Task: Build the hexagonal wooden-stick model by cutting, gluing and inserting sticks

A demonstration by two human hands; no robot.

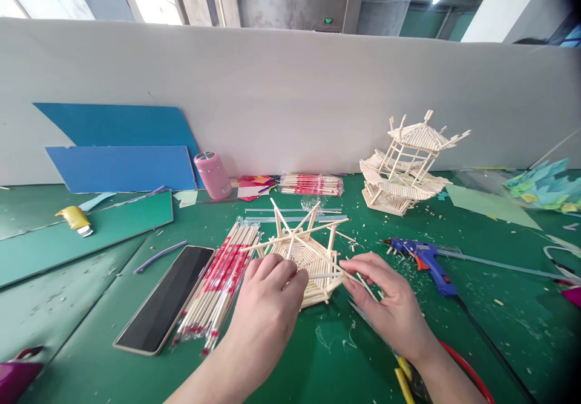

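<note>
A small hexagonal structure of wooden sticks [313,253] stands on the green mat just ahead of me, with thin sticks rising and crossing above its base. My left hand [267,301] rests on its near left side, fingers curled on the base. My right hand [385,295] pinches a thin wooden stick [333,276] that lies against the structure's right side. A bundle of wrapped chopsticks [218,283] lies directly left of my left hand.
A finished stick pagoda [403,165] stands at the back right. A blue glue gun [426,262] lies right of my hands, a phone [166,298] to the left. A pink bottle [212,174], blue boards [122,168] and another chopstick pack [311,184] sit by the white partition.
</note>
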